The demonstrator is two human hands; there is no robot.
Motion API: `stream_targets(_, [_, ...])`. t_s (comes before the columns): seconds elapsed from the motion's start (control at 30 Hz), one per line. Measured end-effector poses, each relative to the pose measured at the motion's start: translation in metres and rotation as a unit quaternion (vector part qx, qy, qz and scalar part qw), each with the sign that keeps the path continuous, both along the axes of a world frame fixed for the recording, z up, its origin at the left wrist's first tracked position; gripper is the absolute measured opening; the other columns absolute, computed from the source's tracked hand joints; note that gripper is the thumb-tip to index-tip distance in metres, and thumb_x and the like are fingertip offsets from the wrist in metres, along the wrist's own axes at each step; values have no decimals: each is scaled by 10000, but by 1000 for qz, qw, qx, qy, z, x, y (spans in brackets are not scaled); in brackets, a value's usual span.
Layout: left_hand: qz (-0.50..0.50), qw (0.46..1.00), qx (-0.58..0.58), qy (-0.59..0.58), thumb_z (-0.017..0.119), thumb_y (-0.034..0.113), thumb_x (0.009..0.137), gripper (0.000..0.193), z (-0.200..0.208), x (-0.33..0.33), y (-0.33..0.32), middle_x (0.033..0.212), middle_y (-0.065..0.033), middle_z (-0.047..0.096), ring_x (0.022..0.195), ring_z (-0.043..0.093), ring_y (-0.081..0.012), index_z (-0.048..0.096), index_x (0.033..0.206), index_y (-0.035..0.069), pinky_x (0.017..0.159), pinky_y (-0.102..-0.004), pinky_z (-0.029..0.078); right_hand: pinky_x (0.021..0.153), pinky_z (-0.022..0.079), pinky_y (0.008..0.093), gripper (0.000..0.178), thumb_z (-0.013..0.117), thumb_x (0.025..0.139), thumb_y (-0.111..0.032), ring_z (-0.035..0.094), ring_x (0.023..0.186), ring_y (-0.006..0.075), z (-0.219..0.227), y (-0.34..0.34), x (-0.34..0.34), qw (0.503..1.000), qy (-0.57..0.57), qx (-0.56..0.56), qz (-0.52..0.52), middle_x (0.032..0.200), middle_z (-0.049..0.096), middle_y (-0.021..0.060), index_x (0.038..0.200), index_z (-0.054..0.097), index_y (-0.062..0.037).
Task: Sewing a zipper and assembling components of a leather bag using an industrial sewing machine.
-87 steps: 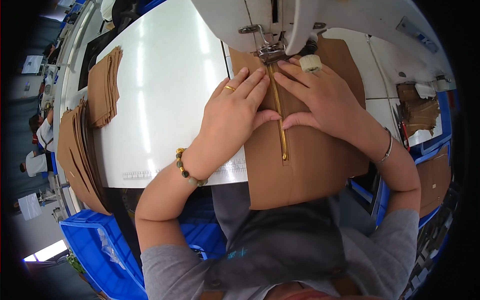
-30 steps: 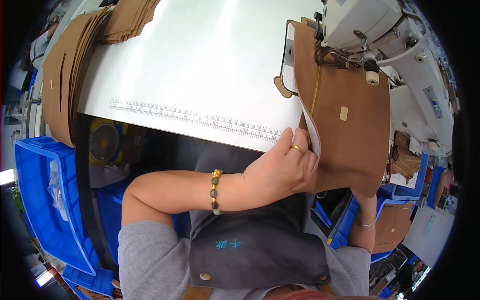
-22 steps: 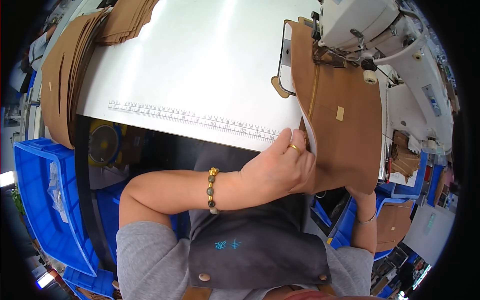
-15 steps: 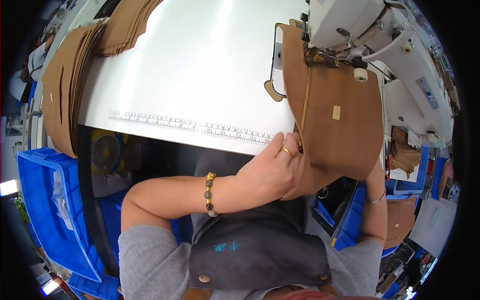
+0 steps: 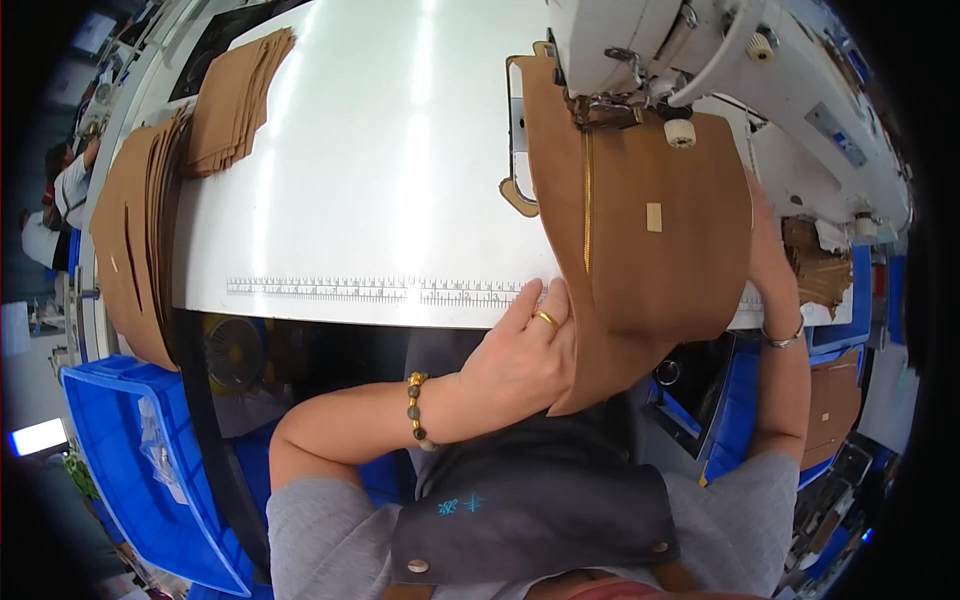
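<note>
A large brown leather-like panel lies under the head of a white sewing machine, its near end drooping over the table's front edge. A gold zipper runs along its left part, and a small pale yellow rectangle sits mid-panel. My left hand, with a ring, is closed on the panel's left edge close to the printed ruler. Along the panel's right edge rests my right hand; its fingers are hidden by the panel and the machine.
Stacks of brown pieces lie at the table's left side. The white tabletop bears a printed ruler. A dark metal guide frame stands beside the panel. Blue bins are below left, with more brown pieces at right.
My right hand, hidden before, now shows at the panel's right edge, its forearm reaching farther forward. My left hand keeps the left edge. The whole view has shifted and turned slightly.
</note>
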State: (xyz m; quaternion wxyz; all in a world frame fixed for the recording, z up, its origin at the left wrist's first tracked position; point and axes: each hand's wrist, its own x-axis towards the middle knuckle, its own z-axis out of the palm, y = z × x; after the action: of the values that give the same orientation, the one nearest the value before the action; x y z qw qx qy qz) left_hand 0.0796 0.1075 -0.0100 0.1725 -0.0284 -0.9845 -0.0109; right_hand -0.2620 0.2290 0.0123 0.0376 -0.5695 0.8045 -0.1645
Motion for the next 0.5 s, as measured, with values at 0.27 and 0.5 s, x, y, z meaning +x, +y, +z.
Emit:
stream_targets(0.27, [-33,996,78,4,648,222,872,521,-11,16,1,1389,-202,629,1344,560,-410,656,1374,82,1089,-553,488,977,543,424,337,699,953,-138,667,1120,361,21,22,121,987,-36,-146,64,1245,689,129,1287,696,-94])
stream_targets(0.5, [28,996,79,24,720,222,853,432,-17,29,-5,1347,-116,665,1268,618,-352,712,1272,114,1092,-543,491,1094,447,607,567,769,856,-313,578,1306,333,-12,22,174,983,29,-84,163,1399,593,166,1372,661,-105])
